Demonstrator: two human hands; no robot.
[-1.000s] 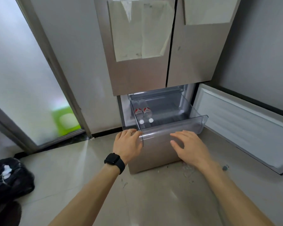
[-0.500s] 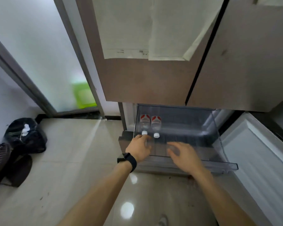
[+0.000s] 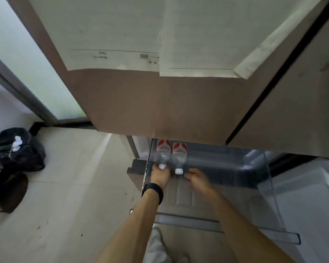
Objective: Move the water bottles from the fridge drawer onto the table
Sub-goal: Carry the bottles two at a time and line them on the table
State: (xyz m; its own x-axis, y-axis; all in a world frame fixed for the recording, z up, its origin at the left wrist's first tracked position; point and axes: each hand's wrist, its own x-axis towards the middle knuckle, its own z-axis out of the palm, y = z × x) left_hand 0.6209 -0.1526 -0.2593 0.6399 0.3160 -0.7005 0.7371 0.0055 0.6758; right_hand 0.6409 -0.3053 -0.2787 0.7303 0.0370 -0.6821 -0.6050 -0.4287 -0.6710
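Fingers (image 3: 155, 168) seemingly touch left bottle (image 3: 162, 155).

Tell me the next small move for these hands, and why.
Probably close each hand round a bottle neck. The left bottle and right bottle lie side by side in the open drawer, caps toward the person; the left hand is at the first cap, the right hand just beside the second, gripping nothing.
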